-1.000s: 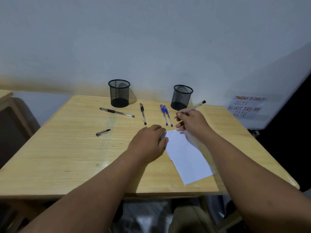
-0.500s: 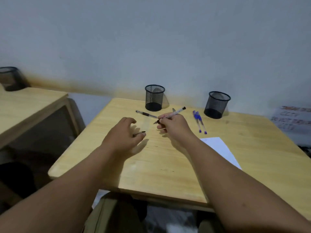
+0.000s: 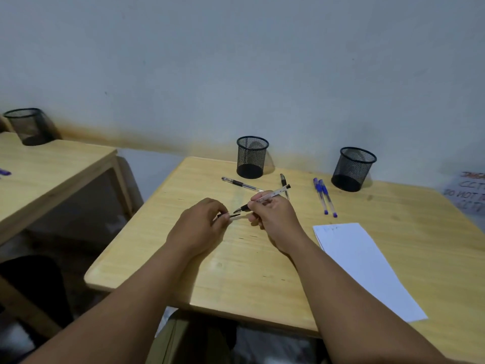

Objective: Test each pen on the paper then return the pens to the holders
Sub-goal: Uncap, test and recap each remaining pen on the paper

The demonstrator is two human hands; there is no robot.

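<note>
Over the table's middle: the right hand (image 3: 273, 219) pinches a clear pen (image 3: 265, 198) between thumb and curled fingers, its dark tip pointing left and down toward the left hand.
Left hand (image 3: 199, 229): fingers curled, pinching a small black pen cap (image 3: 231, 216) just beside the pen's tip; whether the two touch cannot be told.
On the table (image 3: 236, 271): a black-grip pen (image 3: 240, 183) lies near the left holder; another pen (image 3: 283, 181) sits partly hidden behind the held one.
Blue pens (image 3: 324, 197): two lie side by side, near the right holder.
Holders: the left holder (image 3: 252, 156) and the right holder (image 3: 353, 168), both black mesh, stand upright at the table's far edge.
Paper (image 3: 364, 266): a white sheet lies flat right of the right forearm.
Beyond: a second table (image 3: 47, 174) at left carries a third mesh cup (image 3: 29, 126).
</note>
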